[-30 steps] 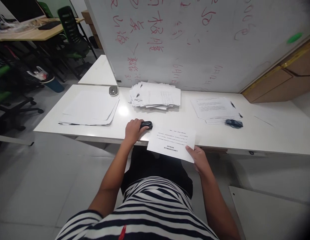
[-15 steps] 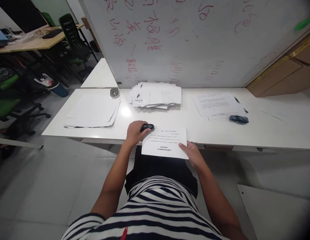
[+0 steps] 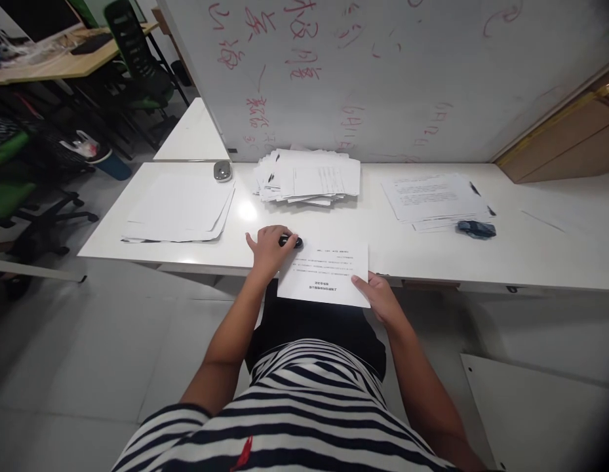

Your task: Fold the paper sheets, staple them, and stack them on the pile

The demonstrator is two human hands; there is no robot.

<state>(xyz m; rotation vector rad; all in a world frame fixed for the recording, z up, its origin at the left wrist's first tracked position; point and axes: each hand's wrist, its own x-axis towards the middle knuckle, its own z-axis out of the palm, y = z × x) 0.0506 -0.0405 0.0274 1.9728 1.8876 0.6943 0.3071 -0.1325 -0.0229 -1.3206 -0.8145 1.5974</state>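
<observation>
Left hand (image 3: 267,248) cups a small black oblong object (image 3: 290,241); right hand (image 3: 380,303) pinches the near right corner of 1 printed white paper sheet (image 3: 324,272) overhanging the white surface's (image 3: 432,252) near edge. It looks light and floppy and probably creases, so I'd grip its edges.

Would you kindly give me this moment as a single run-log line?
left hand: on small black object | right hand: holds printed sheet | sheet overhangs white table edge

White table (image 3: 530,262) recorded. Loose sheets (image 3: 179,210) laid far left, grey puck (image 3: 222,171) set behind. Fanned paper pile (image 3: 309,180) centre back. Printed sheets (image 3: 434,200), dark stapler (image 3: 476,228) right. Black stapler (image 3: 291,241), printed page (image 3: 324,275) at front edge, page overhanging.
</observation>
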